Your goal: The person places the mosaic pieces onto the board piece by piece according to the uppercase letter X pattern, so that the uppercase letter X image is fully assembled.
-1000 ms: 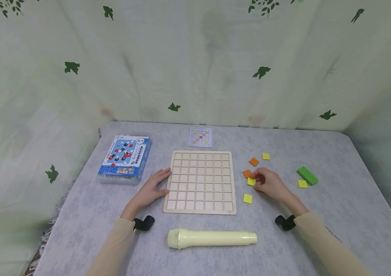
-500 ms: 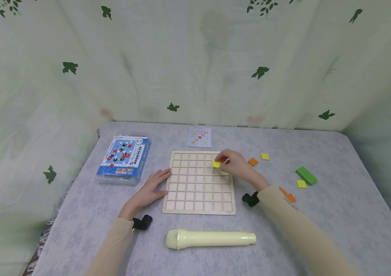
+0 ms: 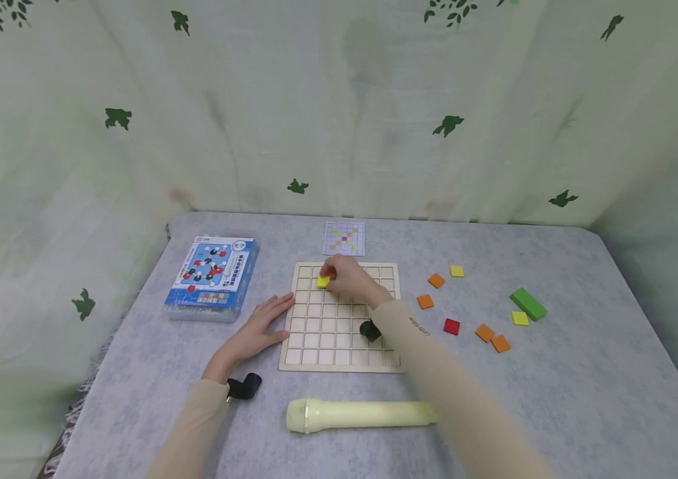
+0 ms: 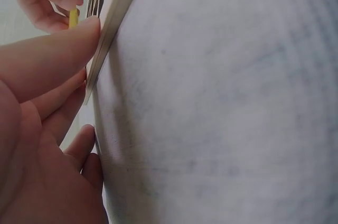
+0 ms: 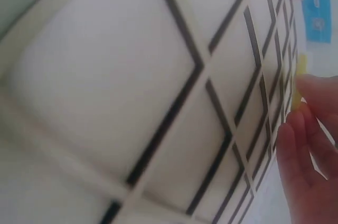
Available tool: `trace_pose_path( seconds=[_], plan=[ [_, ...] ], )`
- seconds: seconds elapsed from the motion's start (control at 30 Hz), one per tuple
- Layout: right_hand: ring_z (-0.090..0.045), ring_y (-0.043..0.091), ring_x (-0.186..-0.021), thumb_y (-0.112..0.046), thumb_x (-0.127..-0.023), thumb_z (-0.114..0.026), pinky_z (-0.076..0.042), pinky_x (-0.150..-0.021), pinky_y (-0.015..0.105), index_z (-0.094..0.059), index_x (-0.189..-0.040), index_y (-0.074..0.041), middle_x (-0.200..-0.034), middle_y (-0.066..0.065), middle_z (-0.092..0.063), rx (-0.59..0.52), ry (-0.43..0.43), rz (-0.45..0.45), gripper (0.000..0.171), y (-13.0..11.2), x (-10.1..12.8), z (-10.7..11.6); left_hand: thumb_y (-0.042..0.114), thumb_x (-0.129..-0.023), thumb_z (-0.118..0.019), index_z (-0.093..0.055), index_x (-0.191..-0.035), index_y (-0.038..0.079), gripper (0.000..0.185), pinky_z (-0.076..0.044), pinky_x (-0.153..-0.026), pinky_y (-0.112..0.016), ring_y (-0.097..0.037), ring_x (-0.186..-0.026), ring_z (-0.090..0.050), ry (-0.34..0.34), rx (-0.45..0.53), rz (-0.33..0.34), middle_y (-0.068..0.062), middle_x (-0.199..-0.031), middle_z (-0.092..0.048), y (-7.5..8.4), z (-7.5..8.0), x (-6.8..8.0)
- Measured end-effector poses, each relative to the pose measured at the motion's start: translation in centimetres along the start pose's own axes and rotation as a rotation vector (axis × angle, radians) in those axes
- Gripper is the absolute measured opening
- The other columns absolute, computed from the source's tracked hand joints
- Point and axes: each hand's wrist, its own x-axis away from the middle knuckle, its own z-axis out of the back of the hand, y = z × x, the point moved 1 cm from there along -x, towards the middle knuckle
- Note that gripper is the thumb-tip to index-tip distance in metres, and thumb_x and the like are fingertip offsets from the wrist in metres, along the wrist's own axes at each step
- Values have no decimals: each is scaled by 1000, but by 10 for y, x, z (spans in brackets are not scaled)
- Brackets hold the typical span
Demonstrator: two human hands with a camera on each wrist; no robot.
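Observation:
A square wooden grid board (image 3: 328,324) lies in the middle of the table. Over its upper left cells my right hand (image 3: 350,278) pinches a yellow square tile (image 3: 323,283) between thumb and fingers; the right wrist view shows this tile (image 5: 300,78) on edge, close to the board. My left hand (image 3: 257,330) rests against the board's left edge with fingers spread, and its thumb (image 4: 58,49) touches the rim in the left wrist view. Behind the board lies a small pattern card (image 3: 344,238) with a coloured grid printed on it.
Right of the board lie a red tile (image 3: 452,326), several orange tiles (image 3: 425,302), yellow tiles (image 3: 457,271) and a green block (image 3: 528,304). A blue boxed set (image 3: 211,278) stands at left. A pale yellow microphone (image 3: 362,414) lies in front, partly behind my right sleeve.
My right hand has picked up a yellow tile right of the board and carried it left to the board's upper left cells. My left hand has stayed at the board's edge.

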Motion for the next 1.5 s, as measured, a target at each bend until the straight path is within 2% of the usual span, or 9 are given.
trace_pose_path(
  seconds=[0.13, 0.33, 0.5, 0.67, 0.77, 0.97, 1.13, 1.3, 1.5],
  plan=[
    [-50, 18, -81, 11, -79, -62, -44, -73, 27, -67, -98, 1, -88, 7, -60, 57, -4, 0, 22, -7, -6, -9, 13, -92, -63, -33, -148, 0, 64, -7, -109, -62, -41, -142, -6, -3, 13, 7, -15, -156, -22, 0, 1, 0],
    [-53, 20, -87, 13, -78, -61, -46, -79, 29, -67, -102, 1, -94, 8, -60, 114, -3, -1, 28, -13, -10, -16, 13, -92, -63, -33, -148, 0, 64, -7, -109, -62, -41, -142, -6, -1, 19, 9, -15, -156, -22, 0, 1, 0],
    [-54, 19, -88, 8, -82, -60, -47, -79, 28, -65, -107, 0, -96, 7, -60, 28, 10, -45, 27, -7, -4, -10, 15, -93, -63, -33, -148, 1, 64, -8, -109, -62, -41, -142, -7, 4, 11, 8, -14, -156, -23, 0, 1, -1],
    [-57, 20, -91, 1, -88, -62, -49, -80, 29, -64, -107, 1, -99, 8, -62, -126, 57, -88, 19, 9, 21, 16, 17, -92, -64, -33, -149, 3, 65, -7, -110, -60, -39, -143, -5, -2, 23, 21, -12, -156, -22, -1, -1, -2],
    [-58, 21, -91, -2, -88, -64, -49, -81, 33, -65, -105, 1, -97, 8, -63, -166, 88, -113, 18, 27, 44, 35, 17, -92, -63, -33, -148, 3, 65, -8, -109, -61, -39, -143, -5, -1, 22, 21, -12, -156, -22, -1, -2, -1],
    [-57, 26, -93, -2, -87, -64, -49, -84, 39, -65, -104, 0, -99, 10, -63, -154, 125, -211, 18, 67, 95, 68, 14, -92, -63, -32, -148, 1, 65, -8, -109, -61, -40, -142, -5, 2, 31, 7, -13, -156, -22, 2, -1, 0],
    [-55, 27, -98, -1, -86, -62, -47, -87, 41, -65, -105, -3, -107, 10, -61, -122, 87, -302, 19, 91, 130, 80, 12, -92, -63, -32, -147, -1, 65, -7, -109, -61, -41, -142, -6, 3, 32, 4, -15, -156, -22, 3, 0, 2],
    [-55, 25, -97, 4, -82, -63, -45, -90, 44, -66, -102, -5, -104, 7, -62, -52, 80, -247, 22, 98, 144, 80, 13, -92, -63, -32, -147, -1, 65, -7, -109, -61, -41, -142, -6, 2, 31, 7, -15, -156, -21, 3, 0, 2],
    [-53, 23, -88, 9, -77, -68, -47, -83, 40, -66, -99, -4, -96, 5, -59, 43, 63, -159, 25, 95, 145, 77, 14, -92, -63, -32, -148, -1, 65, -7, -109, -61, -41, -142, -6, 4, 20, 0, -15, -156, -22, 1, -1, 1]
  ],
)
